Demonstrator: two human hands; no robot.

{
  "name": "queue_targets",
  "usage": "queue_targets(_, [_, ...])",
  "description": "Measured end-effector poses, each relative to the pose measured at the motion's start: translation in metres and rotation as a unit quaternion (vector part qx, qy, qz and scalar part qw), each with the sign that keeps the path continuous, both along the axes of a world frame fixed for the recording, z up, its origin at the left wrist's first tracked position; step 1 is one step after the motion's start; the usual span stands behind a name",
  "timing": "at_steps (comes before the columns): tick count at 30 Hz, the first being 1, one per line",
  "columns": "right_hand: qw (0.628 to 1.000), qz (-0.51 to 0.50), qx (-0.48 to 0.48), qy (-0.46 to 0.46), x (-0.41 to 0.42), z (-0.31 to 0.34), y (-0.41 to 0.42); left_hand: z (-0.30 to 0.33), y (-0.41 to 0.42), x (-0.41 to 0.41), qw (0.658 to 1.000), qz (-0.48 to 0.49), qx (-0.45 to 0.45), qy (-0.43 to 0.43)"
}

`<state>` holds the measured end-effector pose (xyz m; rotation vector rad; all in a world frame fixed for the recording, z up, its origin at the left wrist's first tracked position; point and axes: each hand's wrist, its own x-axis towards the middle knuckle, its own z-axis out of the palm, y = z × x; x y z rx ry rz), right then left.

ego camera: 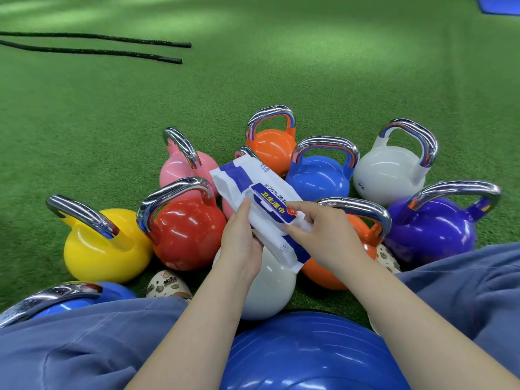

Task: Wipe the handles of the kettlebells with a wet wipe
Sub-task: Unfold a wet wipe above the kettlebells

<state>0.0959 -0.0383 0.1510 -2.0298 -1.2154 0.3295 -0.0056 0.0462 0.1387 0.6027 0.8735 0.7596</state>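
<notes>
Several coloured kettlebells with chrome handles stand on green turf: yellow (pixel 104 246), red (pixel 188 232), pink (pixel 185 170), orange (pixel 273 144), blue (pixel 318 178), white (pixel 388 173), purple (pixel 430 229). Above them I hold a white and blue wet wipe pack (pixel 247 187). My left hand (pixel 242 237) grips the pack from below, thumb on top. My right hand (pixel 320 229) pinches the blue flap of the pack, where a bit of white wipe shows. A second white kettlebell (pixel 270 285) and a second orange one (pixel 363 237) sit partly hidden under my hands.
I sit on a blue exercise ball (pixel 309 353) with my knees in blue trousers at both sides. Another blue kettlebell (pixel 64 302) is by my left knee. Two black ropes (pixel 112 46) lie far left on the turf. A blue mat corner (pixel 501 4) is top right.
</notes>
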Motion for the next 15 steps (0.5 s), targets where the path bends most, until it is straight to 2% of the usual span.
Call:
queue_targets(10, [0.999, 0.054, 0.004, -0.001, -0.002, -0.008, -0.001, 0.004, 0.012, -0.014, 0.998, -0.005, -0.063, 0.011])
queue_targets(15, [0.998, 0.058, -0.004, -0.001, -0.001, -0.013, 0.0, 0.0, 0.016, -0.015, 0.995, 0.011, -0.087, -0.039])
